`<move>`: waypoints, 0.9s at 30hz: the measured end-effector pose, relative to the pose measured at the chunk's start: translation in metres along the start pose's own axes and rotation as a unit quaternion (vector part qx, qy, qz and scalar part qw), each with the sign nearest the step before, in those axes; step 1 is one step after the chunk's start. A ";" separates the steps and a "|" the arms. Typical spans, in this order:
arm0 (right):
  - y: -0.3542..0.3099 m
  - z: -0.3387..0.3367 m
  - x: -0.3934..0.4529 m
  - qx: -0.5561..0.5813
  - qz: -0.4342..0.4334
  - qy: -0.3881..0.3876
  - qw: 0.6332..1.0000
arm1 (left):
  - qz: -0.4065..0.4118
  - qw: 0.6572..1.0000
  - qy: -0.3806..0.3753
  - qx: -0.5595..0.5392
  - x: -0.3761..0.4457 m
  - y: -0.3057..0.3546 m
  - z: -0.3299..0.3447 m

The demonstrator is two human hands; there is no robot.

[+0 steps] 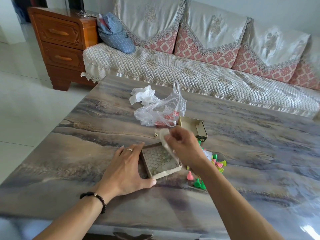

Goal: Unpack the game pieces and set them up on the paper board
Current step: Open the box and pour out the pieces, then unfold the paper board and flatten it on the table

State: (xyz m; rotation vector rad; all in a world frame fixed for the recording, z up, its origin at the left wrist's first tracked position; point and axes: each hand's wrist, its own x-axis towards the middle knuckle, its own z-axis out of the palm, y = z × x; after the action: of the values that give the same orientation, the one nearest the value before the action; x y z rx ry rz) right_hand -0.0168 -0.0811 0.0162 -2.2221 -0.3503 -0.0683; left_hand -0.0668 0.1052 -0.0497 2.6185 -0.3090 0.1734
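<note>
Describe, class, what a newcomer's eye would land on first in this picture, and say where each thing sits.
At the centre of the marbled grey table, the left hand steadies a shallow open cardboard box of pale round discs while the right hand lifts a crumpled whitish paper sheet out of it. Right of the box lie bright pink and green plastic pawns; behind it sits a clear crumpled plastic bag.

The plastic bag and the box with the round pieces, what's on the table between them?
In the head view, only the right hand pinching a crumpled paper, plus a tiny pale piece.
</note>
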 end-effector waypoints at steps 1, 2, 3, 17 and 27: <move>-0.002 -0.005 0.002 0.053 0.010 0.019 0.998 | 0.000 1.000 -0.006 0.007 0.000 0.000 0.000; -0.004 -0.010 0.004 0.103 0.018 0.031 0.994 | 0.001 1.000 -0.010 0.015 0.000 0.001 -0.001; -0.006 -0.014 0.005 0.141 0.025 0.040 0.989 | 0.001 1.000 -0.014 0.020 0.000 0.001 -0.001; -0.051 -0.062 -0.009 0.273 -0.017 0.096 0.957 | 0.025 0.971 0.043 -0.235 0.027 0.048 -0.063; -0.074 -0.102 -0.025 0.131 -0.091 0.184 0.970 | 0.067 0.913 0.173 -0.364 0.044 0.120 -0.108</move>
State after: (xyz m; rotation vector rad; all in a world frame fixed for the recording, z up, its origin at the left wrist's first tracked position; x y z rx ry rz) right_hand -0.0536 -0.1222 0.1315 -1.8638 -0.3331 -0.4985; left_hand -0.0608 0.0480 0.1075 1.7879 -0.3440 0.4644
